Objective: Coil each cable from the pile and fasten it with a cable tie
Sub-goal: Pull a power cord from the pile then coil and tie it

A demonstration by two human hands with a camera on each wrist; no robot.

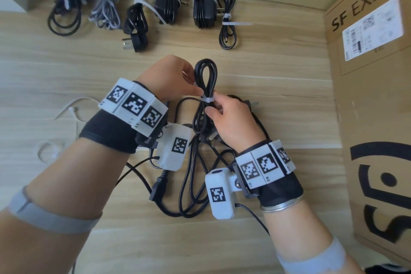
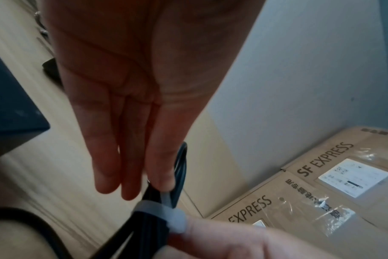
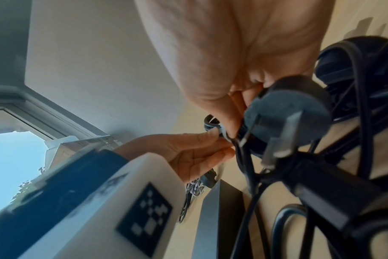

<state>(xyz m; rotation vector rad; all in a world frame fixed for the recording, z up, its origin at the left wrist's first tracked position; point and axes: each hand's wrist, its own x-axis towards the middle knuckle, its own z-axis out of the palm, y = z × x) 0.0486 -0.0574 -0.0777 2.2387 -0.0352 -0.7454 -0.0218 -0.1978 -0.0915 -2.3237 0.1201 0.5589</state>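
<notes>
A black cable (image 1: pixel 205 71) is folded into a long coil and held up over the table, with a white cable tie (image 1: pixel 206 98) looped round its waist. My left hand (image 1: pixel 195 90) pinches the tie's tail beside the coil; its fingertips (image 2: pixel 164 184) touch the strip of the tie (image 2: pixel 157 206). My right hand (image 1: pixel 213 107) grips the coil just below the tie, with its thumb (image 2: pixel 210 234) against the tie's head. The cable's plug (image 3: pixel 286 108) hangs under my right palm. Beneath both hands lies the pile of loose black cables (image 1: pixel 189 176).
Several tied bundles (image 1: pixel 138 18) and tied power adapters (image 1: pixel 204 6) lie in a row along the back. Loose white ties (image 1: pixel 73 109) lie on the wooden table (image 1: pixel 66 62) at the left. A large cardboard box (image 1: pixel 367 95) stands along the right.
</notes>
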